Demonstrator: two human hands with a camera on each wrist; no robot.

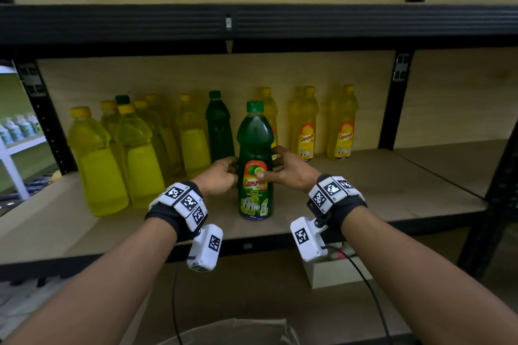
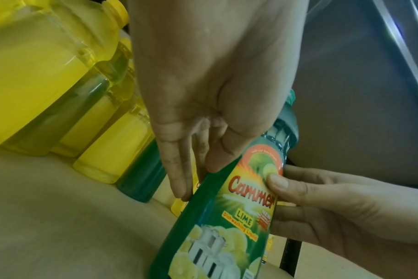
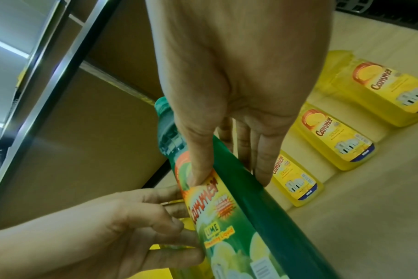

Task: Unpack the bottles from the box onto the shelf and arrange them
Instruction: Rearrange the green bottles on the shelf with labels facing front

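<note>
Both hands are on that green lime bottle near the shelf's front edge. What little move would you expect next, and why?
Probably sliding the green lime bottle straight back. It stands upright near the front of the shelf, held between the left hand and right hand, while another green bottle and the yellow bottles stand further back.

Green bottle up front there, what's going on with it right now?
A person has both hands on the green bottle, which stands upright near the front of the shelf. The left hand holds its left side and the right hand grips the right, thumb on the label. Behind it stand yellow bottles and another green one. The label faces out; they seem to be squaring it up.
</note>
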